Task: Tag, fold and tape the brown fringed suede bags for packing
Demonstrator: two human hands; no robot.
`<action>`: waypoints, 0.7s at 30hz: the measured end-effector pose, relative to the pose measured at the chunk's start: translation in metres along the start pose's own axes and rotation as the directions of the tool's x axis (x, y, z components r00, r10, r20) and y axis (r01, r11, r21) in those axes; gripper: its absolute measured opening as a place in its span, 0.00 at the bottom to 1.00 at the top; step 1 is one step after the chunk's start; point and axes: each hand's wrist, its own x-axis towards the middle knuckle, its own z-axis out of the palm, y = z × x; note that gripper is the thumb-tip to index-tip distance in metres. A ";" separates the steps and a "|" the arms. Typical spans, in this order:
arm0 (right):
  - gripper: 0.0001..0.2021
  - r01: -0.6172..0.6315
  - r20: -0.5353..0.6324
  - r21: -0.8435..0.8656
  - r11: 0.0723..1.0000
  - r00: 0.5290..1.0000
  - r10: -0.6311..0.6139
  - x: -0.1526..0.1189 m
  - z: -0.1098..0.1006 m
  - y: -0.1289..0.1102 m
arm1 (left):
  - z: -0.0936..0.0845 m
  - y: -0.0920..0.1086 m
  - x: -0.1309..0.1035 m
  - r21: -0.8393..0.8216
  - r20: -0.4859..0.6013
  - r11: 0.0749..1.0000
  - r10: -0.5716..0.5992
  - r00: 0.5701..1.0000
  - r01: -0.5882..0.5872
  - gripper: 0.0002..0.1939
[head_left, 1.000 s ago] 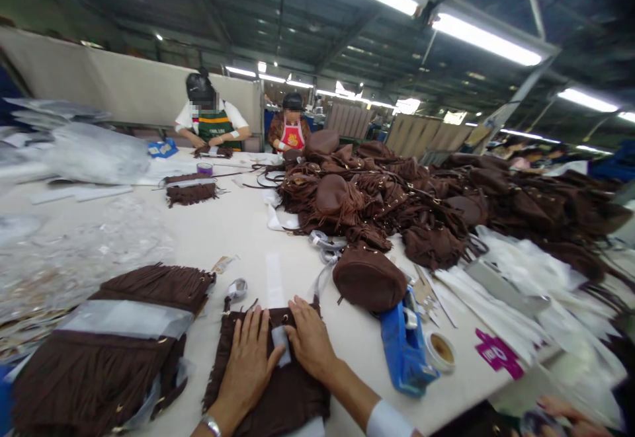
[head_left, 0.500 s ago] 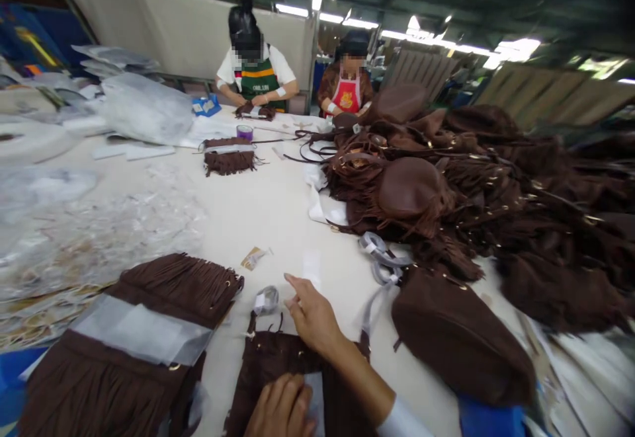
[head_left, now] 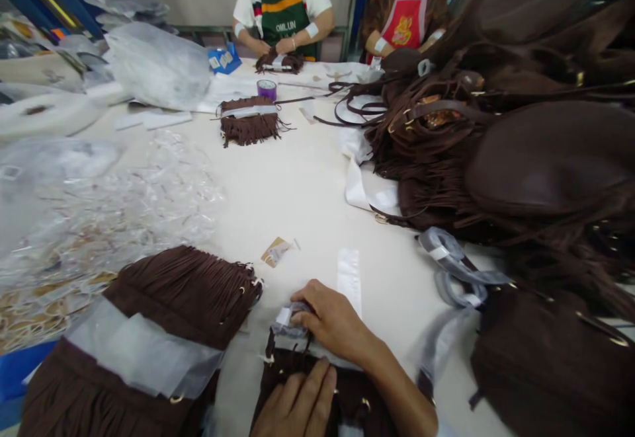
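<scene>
Far side: 1 person in green apron [head_left: 285,24], 1 person in red apron [head_left: 405,24] | table [head_left: 282,186]: purple tape roll [head_left: 266,90], tan card [head_left: 275,252] | left: crumpled clear plastic [head_left: 163,196], white roll [head_left: 54,119], possibly foam, blurred

The near-left fringed bag [head_left: 163,298] is showing matt, suede-like cloth under cloudy plastic [head_left: 143,348]; crumpled clear plastic bags [head_left: 163,192] are gleaming on the smooth, pale bench [head_left: 278,186].

Dim, soft light; right edge stretched, blurred.
</scene>
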 end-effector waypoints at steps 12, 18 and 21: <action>0.13 -0.085 0.103 0.241 0.967 0.993 0.061 -0.008 -0.017 -0.007 | -0.034 -0.024 0.041 0.067 0.469 0.998 -0.014 0.883 -0.020 0.29; 0.16 -0.152 0.117 0.399 0.904 0.987 0.114 -0.008 -0.026 -0.006 | -0.048 -0.038 0.043 -0.009 0.492 0.987 0.142 0.859 -0.159 0.31; 0.14 -0.153 0.129 0.431 0.889 0.986 0.107 -0.009 -0.026 -0.003 | -0.049 -0.045 0.039 -0.040 0.487 0.976 0.205 0.849 -0.212 0.34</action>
